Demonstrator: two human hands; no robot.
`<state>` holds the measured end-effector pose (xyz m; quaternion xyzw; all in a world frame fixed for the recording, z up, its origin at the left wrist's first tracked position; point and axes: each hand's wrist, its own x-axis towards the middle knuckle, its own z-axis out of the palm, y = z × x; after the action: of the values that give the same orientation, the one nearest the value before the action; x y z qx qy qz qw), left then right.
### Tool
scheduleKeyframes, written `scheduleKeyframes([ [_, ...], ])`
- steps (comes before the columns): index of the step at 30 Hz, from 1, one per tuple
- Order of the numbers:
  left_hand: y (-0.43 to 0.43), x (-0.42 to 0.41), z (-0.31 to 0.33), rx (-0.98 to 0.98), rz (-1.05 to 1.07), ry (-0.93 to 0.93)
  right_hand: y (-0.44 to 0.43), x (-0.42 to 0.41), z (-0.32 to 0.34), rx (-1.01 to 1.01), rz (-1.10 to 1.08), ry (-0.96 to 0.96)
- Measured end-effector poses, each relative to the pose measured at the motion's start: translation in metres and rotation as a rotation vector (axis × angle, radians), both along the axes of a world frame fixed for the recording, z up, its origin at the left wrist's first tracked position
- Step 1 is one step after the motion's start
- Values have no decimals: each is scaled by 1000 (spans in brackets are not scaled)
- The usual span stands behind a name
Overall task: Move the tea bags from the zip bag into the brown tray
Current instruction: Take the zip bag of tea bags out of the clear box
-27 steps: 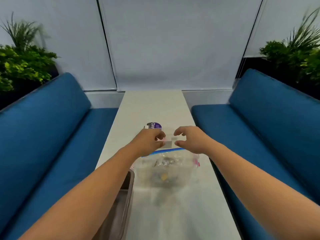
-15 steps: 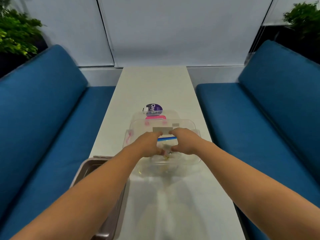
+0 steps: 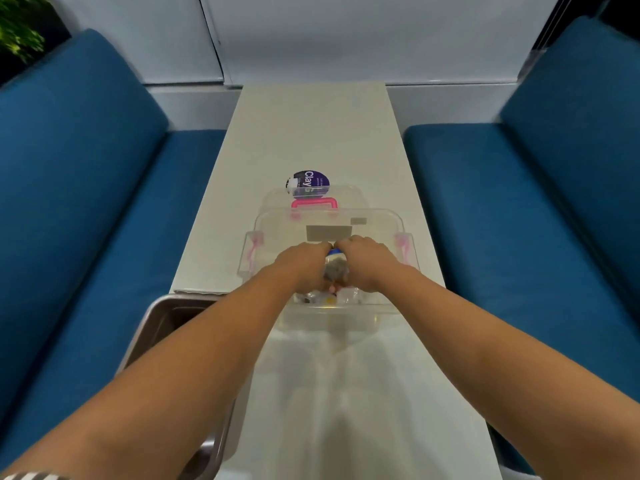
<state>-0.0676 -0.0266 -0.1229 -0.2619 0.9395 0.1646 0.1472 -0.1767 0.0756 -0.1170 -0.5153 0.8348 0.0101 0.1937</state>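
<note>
A clear zip bag (image 3: 335,271) with a blue zip strip sits inside a clear plastic box (image 3: 377,216) at mid-table. Small packets, apparently tea bags (image 3: 327,298), show through the bag's lower part. My left hand (image 3: 303,268) and my right hand (image 3: 363,265) meet at the bag's top, fingers curled and gripping it on either side of the zip. Whether the zip is parted is hidden by the fingers. The brown metal tray (image 3: 161,308) lies at the lower left, at the table's left edge, partly under my left forearm.
The box has pink side latches, and its clear lid with a pink handle (image 3: 313,202) lies just behind it. A purple clay tub (image 3: 307,181) stands beyond the lid. Blue sofas (image 3: 86,202) flank the narrow white table (image 3: 311,133).
The camera has tilted down. Both hands have lowered the zip bag into the clear box and drawn closer together at its top.
</note>
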Motion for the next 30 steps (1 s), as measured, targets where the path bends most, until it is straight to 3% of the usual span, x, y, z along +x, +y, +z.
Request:
scheduleKeyframes([
  [10,6,16,24,-52,77,234,9,15,24,-176,-80,150],
  [19,41,66,119,-246,21,468,50,58,109,-450,-100,293],
  [25,72,108,169,-220,-25,520,97,97,160,-534,-132,326],
  [30,103,144,177,-122,-17,502,141,126,169,-560,-165,239],
])
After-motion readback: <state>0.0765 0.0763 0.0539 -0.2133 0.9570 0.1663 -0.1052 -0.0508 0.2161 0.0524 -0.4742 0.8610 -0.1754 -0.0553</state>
